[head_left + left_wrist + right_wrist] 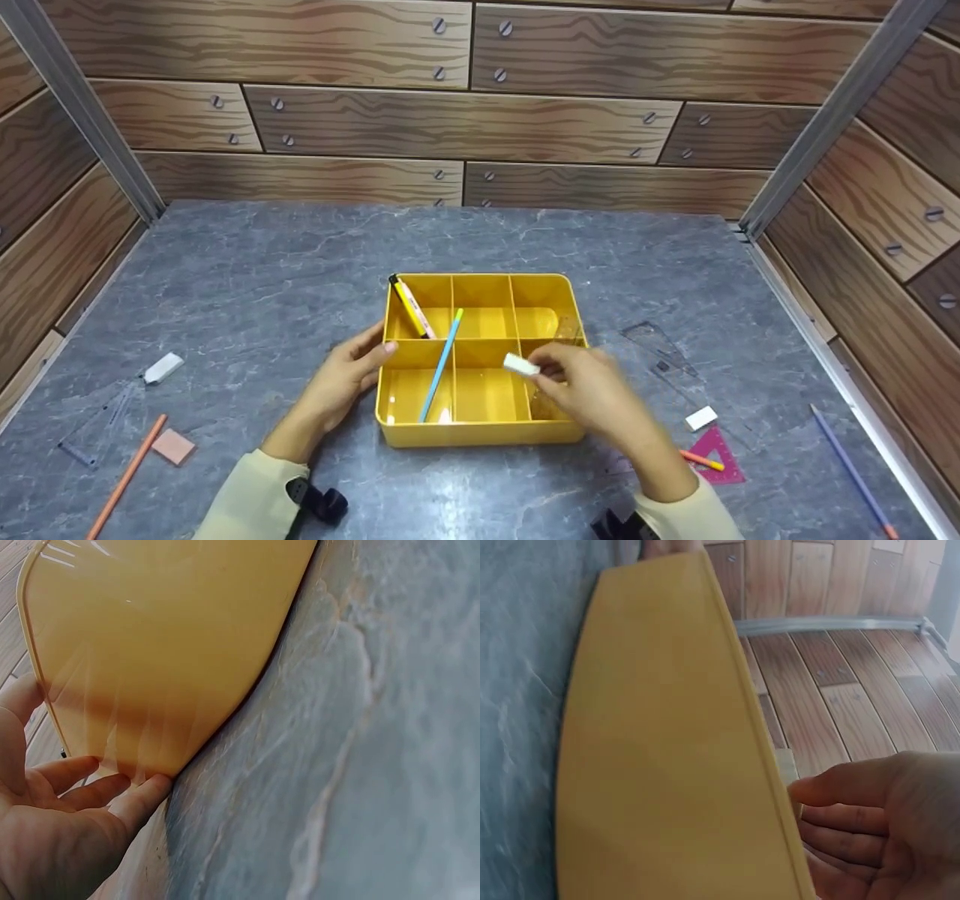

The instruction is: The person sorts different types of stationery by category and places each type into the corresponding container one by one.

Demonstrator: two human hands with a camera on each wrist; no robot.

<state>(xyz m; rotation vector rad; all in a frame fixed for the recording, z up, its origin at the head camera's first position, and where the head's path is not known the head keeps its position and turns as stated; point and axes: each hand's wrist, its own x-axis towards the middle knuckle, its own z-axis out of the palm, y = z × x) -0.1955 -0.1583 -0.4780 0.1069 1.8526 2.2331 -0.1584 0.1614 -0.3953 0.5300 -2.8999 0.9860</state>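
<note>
A yellow six-compartment organizer box stands on the table. My left hand grips its left wall, thumb at the rim and fingers against the outside; the left wrist view shows these fingers on the wall. Above the front compartments, my right hand pinches a white eraser. In the right wrist view the box's front wall hides part of that hand. Two markers lean in the rear left compartment. A blue pencil lies slanted across the dividers. Something transparent shows in the right compartments, its kind unclear.
Left on the table are a white eraser, clear drawing tools, an orange pencil and a pink eraser. Rightward lie a clear set square, another white eraser, a magenta triangle, an orange pencil-like stick and a purple pencil.
</note>
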